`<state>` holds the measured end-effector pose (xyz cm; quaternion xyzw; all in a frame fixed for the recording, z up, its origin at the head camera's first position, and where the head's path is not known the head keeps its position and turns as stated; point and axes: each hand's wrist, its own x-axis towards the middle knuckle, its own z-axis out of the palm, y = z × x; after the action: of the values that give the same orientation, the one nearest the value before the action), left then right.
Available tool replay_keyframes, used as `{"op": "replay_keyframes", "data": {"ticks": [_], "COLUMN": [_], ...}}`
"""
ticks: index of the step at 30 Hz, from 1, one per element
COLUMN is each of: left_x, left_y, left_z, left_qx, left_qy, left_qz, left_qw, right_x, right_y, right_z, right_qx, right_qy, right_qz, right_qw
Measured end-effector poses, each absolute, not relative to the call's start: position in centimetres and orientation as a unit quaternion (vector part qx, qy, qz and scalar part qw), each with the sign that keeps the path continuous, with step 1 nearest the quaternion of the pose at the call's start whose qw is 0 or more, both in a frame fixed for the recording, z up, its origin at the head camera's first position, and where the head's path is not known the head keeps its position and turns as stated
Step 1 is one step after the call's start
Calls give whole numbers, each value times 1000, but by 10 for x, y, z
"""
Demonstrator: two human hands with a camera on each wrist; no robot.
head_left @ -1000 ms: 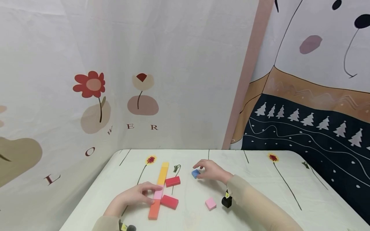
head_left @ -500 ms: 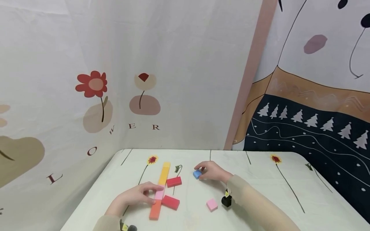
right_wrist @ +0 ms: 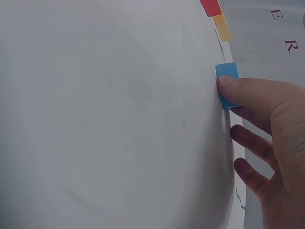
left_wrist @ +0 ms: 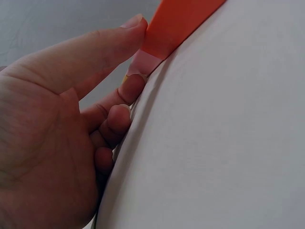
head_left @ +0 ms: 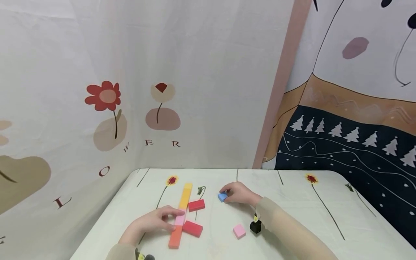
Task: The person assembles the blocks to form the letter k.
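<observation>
My left hand [head_left: 152, 221] is at a row of flat blocks: a yellow block [head_left: 185, 196], a pink block [head_left: 180, 218] and an orange block [head_left: 174, 237]. Its forefinger reaches over the pink block while the thumb lies at the seam with the orange one; in the left wrist view the thumb [left_wrist: 136, 28] touches the side of the orange block [left_wrist: 178, 26]. Further right on the table, my right hand [head_left: 241, 194] pinches a small blue block [head_left: 222, 197]. The right wrist view shows the thumb on this blue block [right_wrist: 227, 71], with the other fingers partly behind.
Two red blocks [head_left: 196, 205] [head_left: 193, 229] lie at angles along the right of the row. A loose pink cube [head_left: 239, 231] sits nearer, left of the black wrist device [head_left: 255, 226]. Printed cloth [head_left: 208, 90] hangs behind the white table [head_left: 292, 209].
The right thumb and fingers have closed on the blue block, which has barely moved. The left hand keeps its place at the row. The whole head view has shifted slightly.
</observation>
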<state>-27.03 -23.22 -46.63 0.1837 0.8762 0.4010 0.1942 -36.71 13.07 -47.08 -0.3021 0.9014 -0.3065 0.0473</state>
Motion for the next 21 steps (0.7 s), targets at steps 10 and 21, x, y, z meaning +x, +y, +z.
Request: {"op": "replay_keyframes", "data": {"ticks": [10,21], "left_x": [-272,-274], "left_y": [-229,-231], "left_z": [-465,-467], "left_qx": [180,177], "left_qy": [878,880], "left_qz": [398,397], "left_qw": [195,193], "right_x": [-369,-370], "right_y": [135,141], "right_z": [-470,-463], "right_qx": [-299,-294], "right_qy": [900,898], "right_qz": [-314,-323], "right_qw": [46,47]}}
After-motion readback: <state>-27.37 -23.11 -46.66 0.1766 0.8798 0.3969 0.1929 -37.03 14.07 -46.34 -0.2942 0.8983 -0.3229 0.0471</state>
